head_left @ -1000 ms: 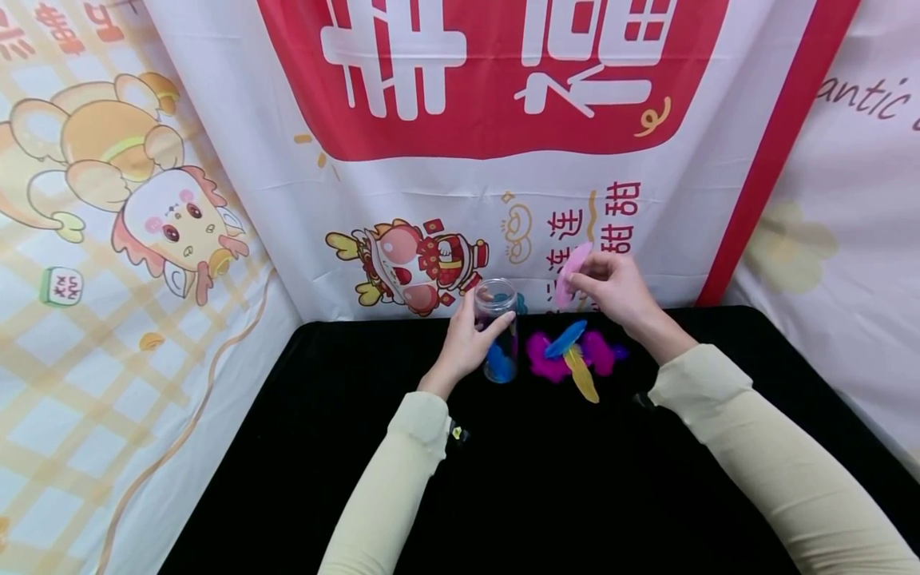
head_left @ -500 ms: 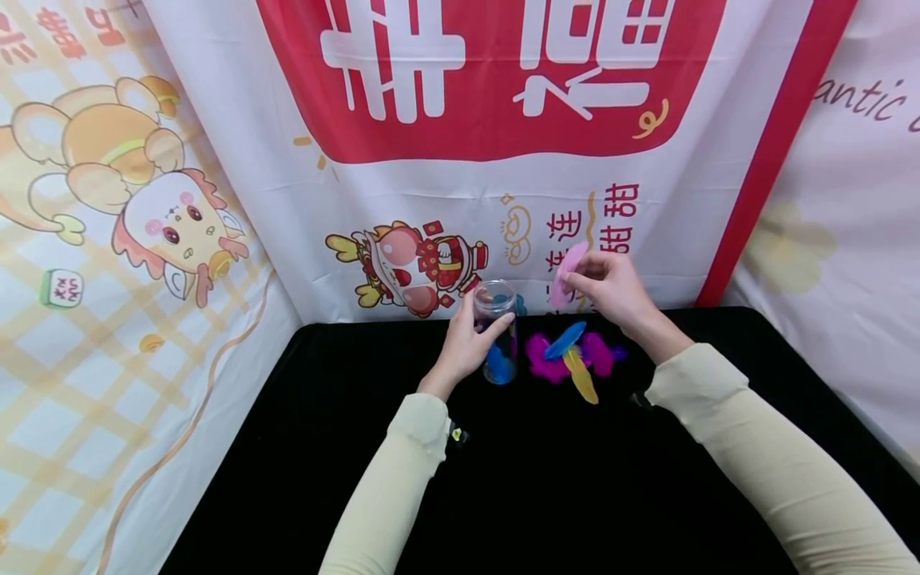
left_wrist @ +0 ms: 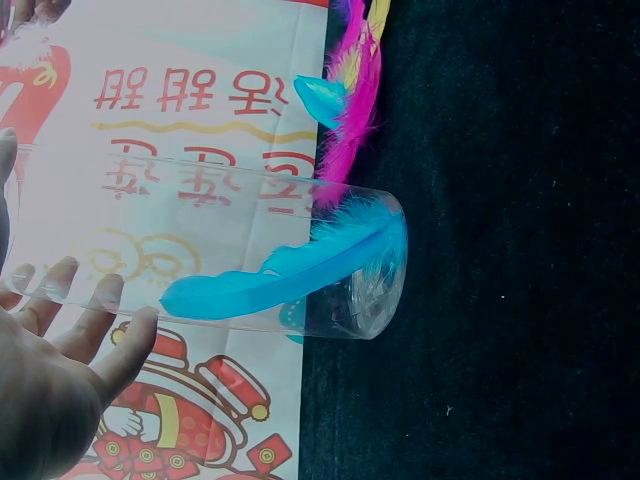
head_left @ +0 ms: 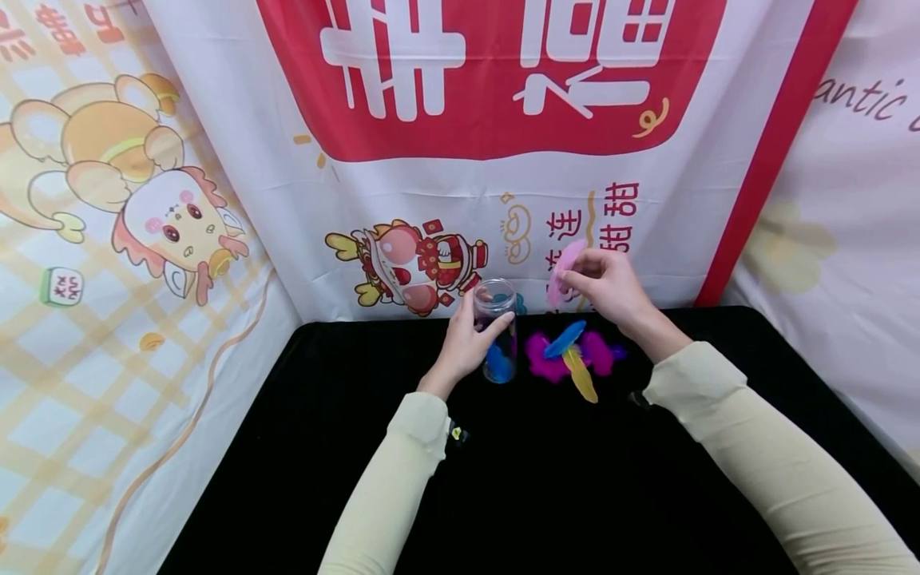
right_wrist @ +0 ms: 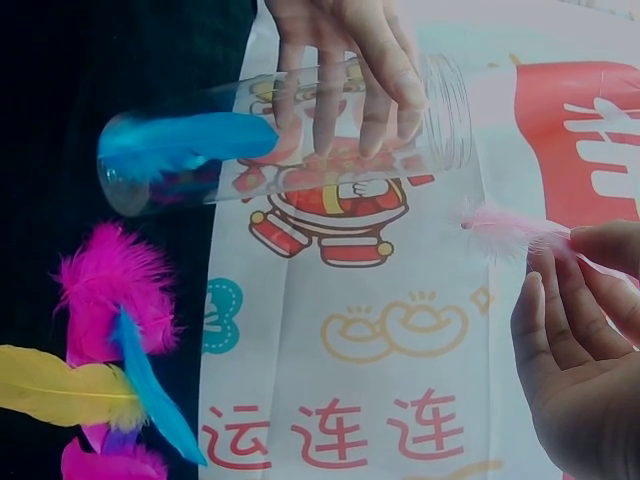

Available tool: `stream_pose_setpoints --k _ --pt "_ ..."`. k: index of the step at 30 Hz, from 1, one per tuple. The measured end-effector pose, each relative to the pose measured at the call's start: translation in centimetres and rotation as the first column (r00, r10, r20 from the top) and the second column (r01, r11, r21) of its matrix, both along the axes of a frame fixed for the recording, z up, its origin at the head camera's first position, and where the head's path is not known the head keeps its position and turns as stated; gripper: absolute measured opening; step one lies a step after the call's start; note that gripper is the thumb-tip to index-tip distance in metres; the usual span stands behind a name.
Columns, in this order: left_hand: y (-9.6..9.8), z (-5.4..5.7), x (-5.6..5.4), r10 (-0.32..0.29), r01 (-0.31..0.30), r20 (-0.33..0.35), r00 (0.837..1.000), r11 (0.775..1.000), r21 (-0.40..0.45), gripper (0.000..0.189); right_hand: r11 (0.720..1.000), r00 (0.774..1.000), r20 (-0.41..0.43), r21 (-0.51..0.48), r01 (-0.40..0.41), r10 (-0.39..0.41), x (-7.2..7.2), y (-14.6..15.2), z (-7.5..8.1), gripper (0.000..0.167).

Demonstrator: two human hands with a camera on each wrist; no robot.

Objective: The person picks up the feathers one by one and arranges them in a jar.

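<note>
My left hand (head_left: 467, 342) grips a tall clear jar (head_left: 506, 343) near its uncovered mouth, thumb on the near side and fingers round the far side. Inside, at the bottom, lies a blue feather (left_wrist: 270, 280). Up and to the right of the jar, my right hand (head_left: 611, 287) pinches a pale pink feather (head_left: 565, 271) between thumb and fingers. In the right wrist view this feather (right_wrist: 510, 232) points toward the jar's mouth, apart from it. Below the right hand, a pile on the table holds magenta feathers (head_left: 546, 363), a blue feather (head_left: 565, 340) and a yellow feather (head_left: 580, 375).
The table wears a black cloth (head_left: 546, 479). Its far edge meets a printed white and red backdrop (head_left: 446, 192) right behind the jar. Patterned cloth hangs (head_left: 144, 351) at the left, and another pale sheet (head_left: 834, 239) at the right.
My right hand has shifted slightly left with the pink feather, a little closer to the jar. The left hand and jar have stayed put.
</note>
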State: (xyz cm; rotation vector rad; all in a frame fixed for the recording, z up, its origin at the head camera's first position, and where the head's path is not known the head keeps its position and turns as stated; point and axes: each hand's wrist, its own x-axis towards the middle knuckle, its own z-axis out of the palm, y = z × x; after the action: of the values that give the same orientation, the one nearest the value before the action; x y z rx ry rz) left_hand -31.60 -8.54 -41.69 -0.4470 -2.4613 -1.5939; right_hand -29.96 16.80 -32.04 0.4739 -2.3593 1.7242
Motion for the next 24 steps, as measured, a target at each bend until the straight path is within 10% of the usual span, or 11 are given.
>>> stream_pose_setpoints --k 24 --pt "0.02 0.11 0.08 0.001 -0.001 -0.031 1.0 1.0 -0.006 0.079 1.0 1.0 -0.012 0.001 -0.02 0.02 0.12 -0.98 0.43 0.023"
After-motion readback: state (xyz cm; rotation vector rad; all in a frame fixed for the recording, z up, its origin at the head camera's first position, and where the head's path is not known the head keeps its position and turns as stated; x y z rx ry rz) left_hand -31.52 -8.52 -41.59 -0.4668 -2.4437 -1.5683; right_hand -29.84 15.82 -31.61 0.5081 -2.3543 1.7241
